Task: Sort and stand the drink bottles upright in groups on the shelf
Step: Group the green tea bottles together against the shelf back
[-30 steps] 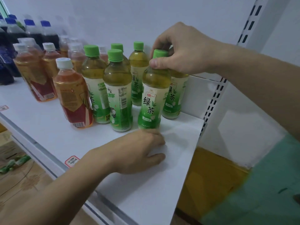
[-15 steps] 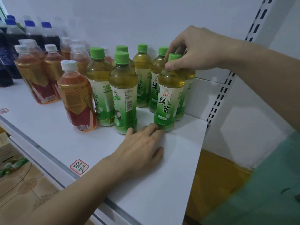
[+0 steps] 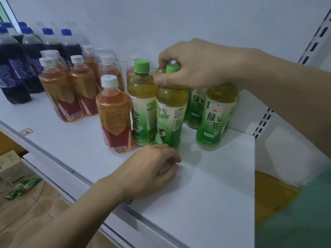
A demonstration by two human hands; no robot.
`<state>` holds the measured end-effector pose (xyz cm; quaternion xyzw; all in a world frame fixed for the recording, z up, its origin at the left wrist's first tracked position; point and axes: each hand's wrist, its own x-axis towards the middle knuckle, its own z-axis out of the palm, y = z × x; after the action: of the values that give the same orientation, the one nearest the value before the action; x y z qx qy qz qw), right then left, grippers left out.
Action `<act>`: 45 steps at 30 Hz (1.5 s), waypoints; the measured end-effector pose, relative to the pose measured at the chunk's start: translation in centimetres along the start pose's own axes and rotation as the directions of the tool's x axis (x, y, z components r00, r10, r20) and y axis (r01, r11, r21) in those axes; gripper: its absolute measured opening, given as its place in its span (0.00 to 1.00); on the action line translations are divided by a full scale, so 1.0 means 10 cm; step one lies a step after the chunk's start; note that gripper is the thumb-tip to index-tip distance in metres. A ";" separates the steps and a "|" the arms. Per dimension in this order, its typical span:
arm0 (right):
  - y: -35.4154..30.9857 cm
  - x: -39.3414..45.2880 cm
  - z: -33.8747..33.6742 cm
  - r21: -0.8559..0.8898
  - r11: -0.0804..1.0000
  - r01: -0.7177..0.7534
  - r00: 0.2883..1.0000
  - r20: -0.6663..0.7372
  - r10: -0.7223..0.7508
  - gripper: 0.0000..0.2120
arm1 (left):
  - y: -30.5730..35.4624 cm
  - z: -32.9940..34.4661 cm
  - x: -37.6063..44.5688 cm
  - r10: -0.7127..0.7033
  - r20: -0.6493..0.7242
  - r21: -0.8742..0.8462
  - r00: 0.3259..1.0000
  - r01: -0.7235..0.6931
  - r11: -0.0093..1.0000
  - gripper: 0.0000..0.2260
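Note:
Several green tea bottles with green caps stand upright at the right end of the white shelf (image 3: 206, 194). My right hand (image 3: 202, 65) reaches in from the right and pinches the cap and neck of the front middle green tea bottle (image 3: 170, 111). Another green tea bottle (image 3: 215, 119) stands free just to its right. My left hand (image 3: 152, 169) rests on the shelf right in front of the held bottle's base, fingers loosely bent, holding nothing. More green bottles behind are partly hidden by my right hand.
Orange tea bottles with white caps and red labels (image 3: 114, 119) stand left of the green group, dark blue-capped bottles (image 3: 14, 72) at far left. A price tag (image 3: 26, 131) sticks near the shelf's front edge. A slotted upright (image 3: 315, 42) bounds the right side; cartons (image 3: 10, 165) sit below left.
My right hand let go of the rightmost front green tea bottle, which now stands alone, and moved left onto the front middle bottle's cap. My left hand's fingers curled slightly.

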<state>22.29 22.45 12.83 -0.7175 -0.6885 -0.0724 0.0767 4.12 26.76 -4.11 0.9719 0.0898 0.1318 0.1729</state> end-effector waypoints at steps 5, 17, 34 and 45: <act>0.07 -0.01 -0.07 -0.031 0.999 -0.025 0.999 0.028 0.026 0.06 | -0.13 0.01 -0.03 0.106 0.022 -0.031 0.994 -0.105 0.994 0.10; 0.02 -0.05 -0.17 -0.041 0.993 -0.114 0.988 0.105 0.117 0.05 | -0.26 -0.05 0.01 0.157 0.022 -0.024 0.987 -0.156 0.987 0.13; 0.05 0.04 -0.18 0.019 0.991 -0.131 0.989 0.077 0.129 0.04 | -0.36 0.02 0.11 0.225 0.090 0.085 0.970 -0.232 0.969 0.14; 0.24 0.08 -0.16 -0.068 0.978 -0.196 0.980 0.008 0.197 0.04 | -0.31 0.05 0.32 0.217 0.132 0.159 0.967 -0.237 0.958 0.17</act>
<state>24.69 22.82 14.57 -0.7846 -0.6121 -0.0824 0.0543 6.92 30.18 -4.99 0.9931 -0.0213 0.0869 0.0762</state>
